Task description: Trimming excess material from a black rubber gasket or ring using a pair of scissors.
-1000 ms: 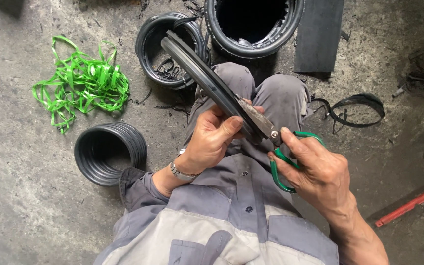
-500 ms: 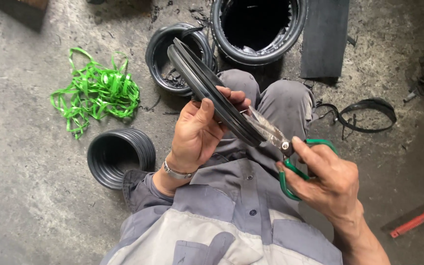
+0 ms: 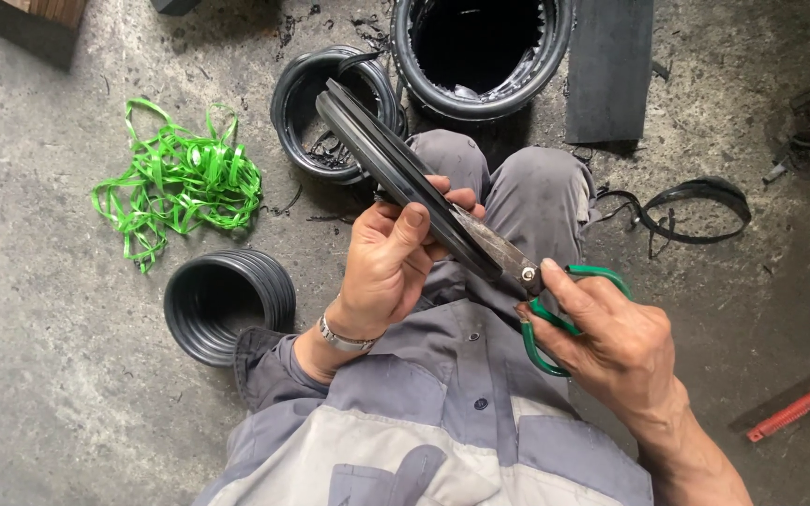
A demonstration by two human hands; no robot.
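Note:
My left hand (image 3: 388, 264) grips a long black rubber ring (image 3: 382, 159), flattened and slanting up to the left over my knees. My right hand (image 3: 611, 342) holds green-handled scissors (image 3: 555, 300) by the loops. Their rusty blades (image 3: 489, 245) lie along the ring's lower end, just right of my left thumb. Both hands are above my lap in grey work clothes.
On the concrete floor lie a tangle of green plastic strapping (image 3: 180, 183), a stack of black rubber rings (image 3: 222, 305), another pile of rings (image 3: 316, 112), a big black tyre-like tub (image 3: 480, 56), a dark flat sheet (image 3: 609, 70), a cut rubber strip (image 3: 696, 211) and a red bar (image 3: 803, 403).
The scissors have slid further along the ring's lower end. My left hand has shifted its grip slightly on the ring; the view has drifted a little.

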